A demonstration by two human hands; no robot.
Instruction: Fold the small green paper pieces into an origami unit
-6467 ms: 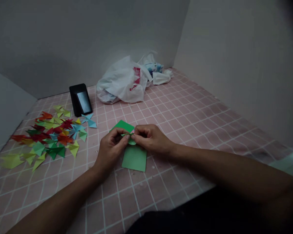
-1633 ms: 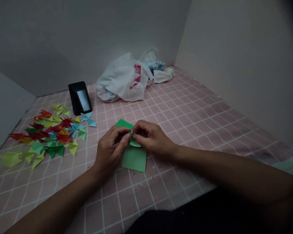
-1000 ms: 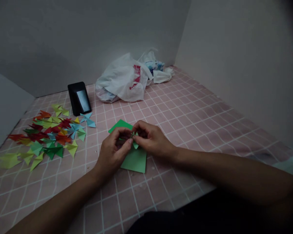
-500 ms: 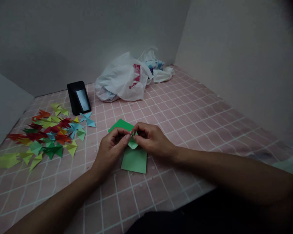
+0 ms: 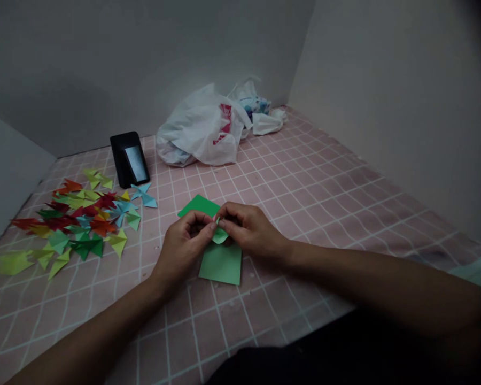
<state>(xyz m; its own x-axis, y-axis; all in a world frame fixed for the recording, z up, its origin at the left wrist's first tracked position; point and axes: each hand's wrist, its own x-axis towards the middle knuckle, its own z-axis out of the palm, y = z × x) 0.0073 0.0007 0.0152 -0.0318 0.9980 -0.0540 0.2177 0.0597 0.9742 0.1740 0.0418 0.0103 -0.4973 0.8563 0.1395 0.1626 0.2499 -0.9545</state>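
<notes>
Head view shows the left hand and right hand both pinched shut on a small green paper piece, held just above a green paper stack near the table's front edge. It looks light, thin and easily creased, best held by its folded edges. Open pink table lies to the right, folded paper shapes to the left.

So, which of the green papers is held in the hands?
The small folded green piece, pinched between the left hand and right hand; the flat green sheets lie on the table beneath.
</notes>
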